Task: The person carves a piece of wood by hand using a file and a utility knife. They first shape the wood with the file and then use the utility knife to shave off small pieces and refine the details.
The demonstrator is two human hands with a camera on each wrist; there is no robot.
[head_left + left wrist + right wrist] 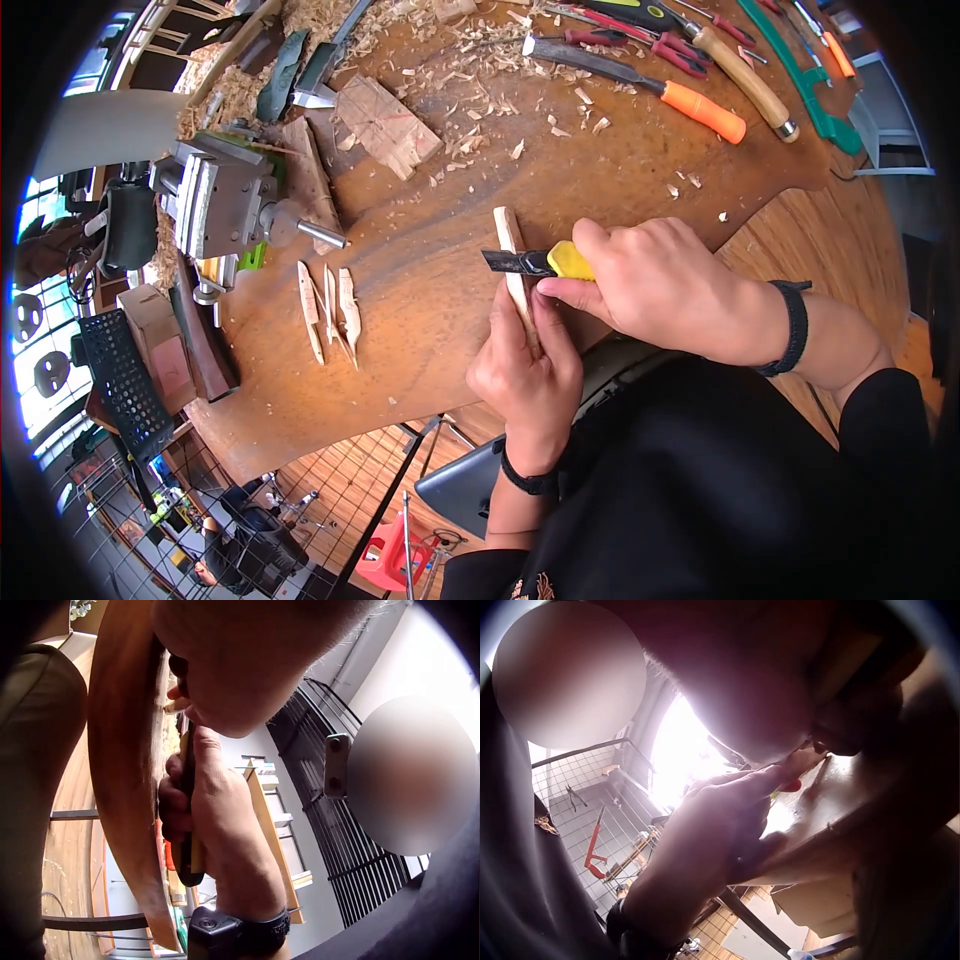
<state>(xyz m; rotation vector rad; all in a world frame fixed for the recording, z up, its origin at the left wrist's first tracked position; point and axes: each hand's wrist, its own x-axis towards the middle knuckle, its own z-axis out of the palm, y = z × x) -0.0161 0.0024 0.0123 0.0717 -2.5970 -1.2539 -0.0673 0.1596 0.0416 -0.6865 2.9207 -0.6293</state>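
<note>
My left hand (527,385) grips the lower part of a narrow wooden stick (508,232), whose upper end points away from me over the table. In my right hand (665,285) is a yellow utility knife (570,260). Its dark blade (515,262) lies across the stick, just above the left fingertips. The right thumb reaches toward the stick, close by the left thumb. From the left wrist view, the right hand (232,817) wraps around the knife's handle (196,851). Seen from the right wrist, the left hand (712,817) holds the stick, most of which is hidden.
Several carved wood pieces (348,305) lie left of my hands on the wooden table (430,330). A metal vise (215,200) stands at the left edge. Further back are a wood block (388,125), shavings, an orange-handled chisel (700,110) and other tools.
</note>
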